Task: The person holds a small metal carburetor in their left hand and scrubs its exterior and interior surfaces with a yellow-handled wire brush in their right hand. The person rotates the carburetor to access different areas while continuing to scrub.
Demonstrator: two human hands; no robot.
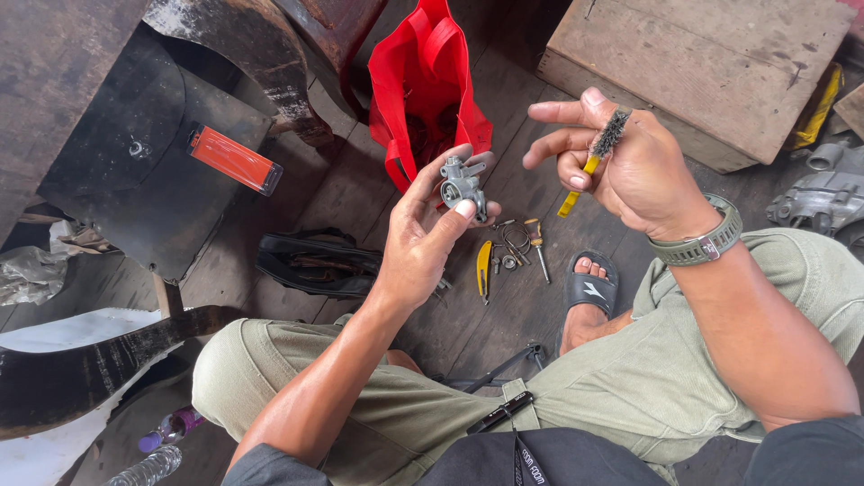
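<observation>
From the head camera, the left hand [423,238] is raised above the knees with its fingers curled around a small grey metal part [462,187]. The thumb presses on the part's near side and the fingertips wrap its far side, so the part sits pinched at the fingertips, held firmly.

The right hand [630,166] is up beside it, a little apart from the part. It holds a small wire brush [601,153] with a yellow handle; the handle is tucked under the bent middle fingers, the bristle end pokes up past the knuckles, and the index finger stretches out straight toward the left hand. A green watch [706,238] circles the wrist.

Below the left fingertips, on the wooden floor [378,180], lie small tools and springs [517,245]. Beyond those fingertips stands a red bag [423,72]. Below the right fingers is a sandalled foot [589,288].
</observation>
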